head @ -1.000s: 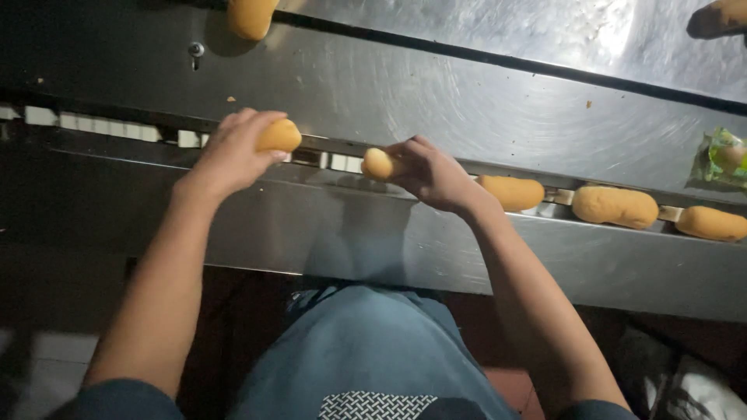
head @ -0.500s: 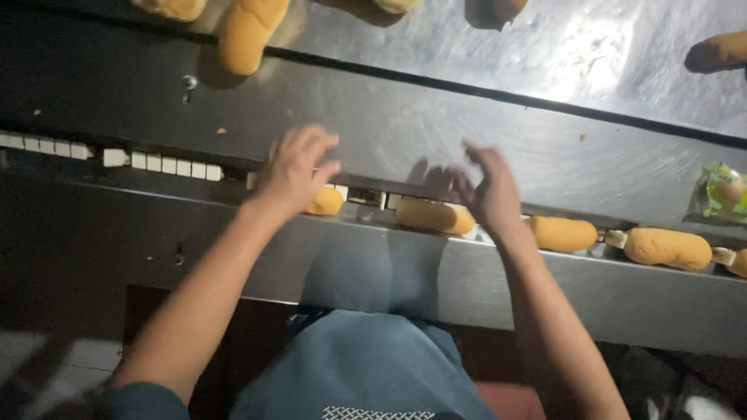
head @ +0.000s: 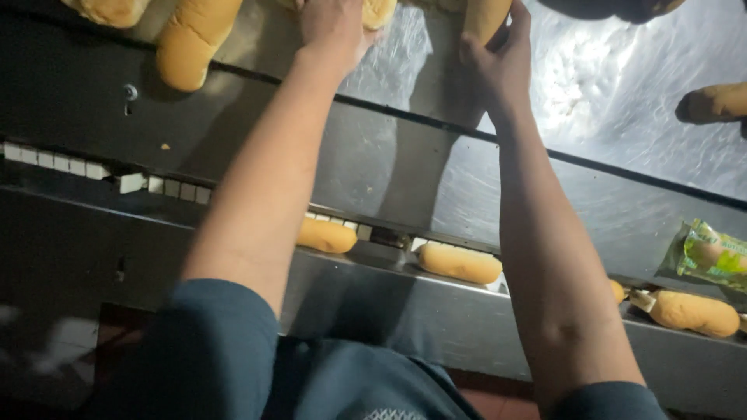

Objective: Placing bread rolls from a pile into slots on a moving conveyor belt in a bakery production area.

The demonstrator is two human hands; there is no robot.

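Both hands have risen from the conveyor channel to the shiny steel bench (head: 622, 117) — left hand (head: 333, 27) covering a golden oblong bread roll (head: 380, 12), grip unclear; right hand (head: 498, 66) clasping another roll (head: 484, 15).

Two arms are stretched toward twelve o'clock over a conveyor channel (head: 78, 167) that is run from nine o'clock down toward four o'clock. In the channel, one bread roll (head: 327, 235) is laid between the arms' lower parts, a second roll (head: 459, 263) just beside it at three o'clock, and a third roll (head: 692, 313) at the far end. A wrapped roll (head: 710, 253) is set behind the third. On the steel table (head: 622, 132) behind the channel, the left hand (head: 334, 27) is laid on a roll (head: 378, 11), the right hand (head: 498, 62) is closed round another roll (head: 486, 15), and a long roll (head: 194, 43) is found at eleven o'clock.
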